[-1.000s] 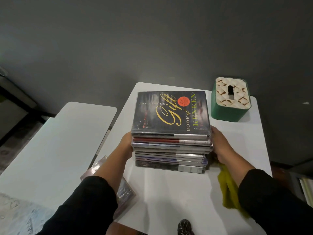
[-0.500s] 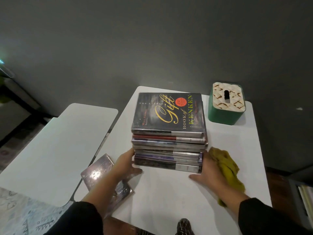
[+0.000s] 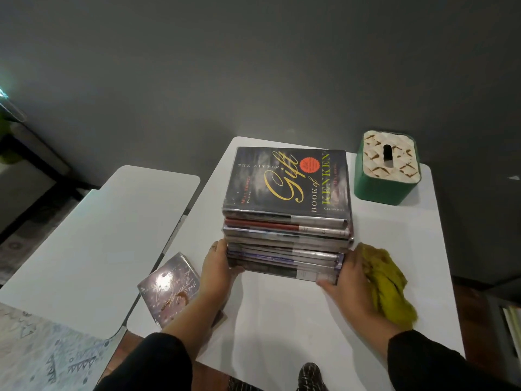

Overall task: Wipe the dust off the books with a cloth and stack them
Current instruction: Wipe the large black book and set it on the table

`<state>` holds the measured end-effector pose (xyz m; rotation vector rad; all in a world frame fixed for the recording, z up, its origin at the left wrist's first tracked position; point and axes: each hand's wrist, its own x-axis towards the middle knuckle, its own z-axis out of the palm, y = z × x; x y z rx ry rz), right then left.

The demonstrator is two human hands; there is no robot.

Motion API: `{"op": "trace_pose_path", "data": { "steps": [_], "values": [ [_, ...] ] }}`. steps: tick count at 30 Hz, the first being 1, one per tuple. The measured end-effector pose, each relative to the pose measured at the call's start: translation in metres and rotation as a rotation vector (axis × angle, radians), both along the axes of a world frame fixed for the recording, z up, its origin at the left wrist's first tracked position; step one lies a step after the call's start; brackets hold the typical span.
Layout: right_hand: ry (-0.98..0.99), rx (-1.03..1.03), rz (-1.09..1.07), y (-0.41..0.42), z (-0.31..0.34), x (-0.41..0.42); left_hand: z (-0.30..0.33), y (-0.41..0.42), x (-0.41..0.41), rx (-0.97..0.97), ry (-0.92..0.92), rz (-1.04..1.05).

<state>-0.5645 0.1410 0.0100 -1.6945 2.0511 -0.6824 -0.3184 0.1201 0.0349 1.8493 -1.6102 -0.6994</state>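
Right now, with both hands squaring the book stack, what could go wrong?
1. The tall stack of plastic-covered books is uneven, upper books overhanging the lower ones; a hard push from the left hand or right hand might slide them off.
2. The purple book overhangs the white table's left edge beside the forearm; a nudge could drop it.

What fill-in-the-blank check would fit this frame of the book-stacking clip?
1. The yellow cloth lies under the ____ hand.
2. The tissue box has ____ sides.
3. One book lies apart from the stack, beside the ____ hand.
4. Both hands press the ____ books of the stack.

Missing words: right; green; left; lower
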Motion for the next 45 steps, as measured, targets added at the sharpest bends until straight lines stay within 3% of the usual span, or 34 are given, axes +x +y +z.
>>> {"op": "trace_pose_path", "data": {
  "steps": [8, 31, 45],
  "values": [
    [-0.002, -0.026, -0.053, -0.016, -0.005, 0.008, 0.008, -0.021, -0.002, -0.001, 0.098, 0.034],
    [0.118, 0.067, -0.155, -0.154, 0.001, 0.026, -0.002, -0.173, 0.008, 0.011, -0.048, -0.022],
    [0.144, 0.112, -0.178, -0.196, 0.005, 0.024, -0.002, -0.216, 0.006, 0.058, -0.05, -0.055]
  ]
}}
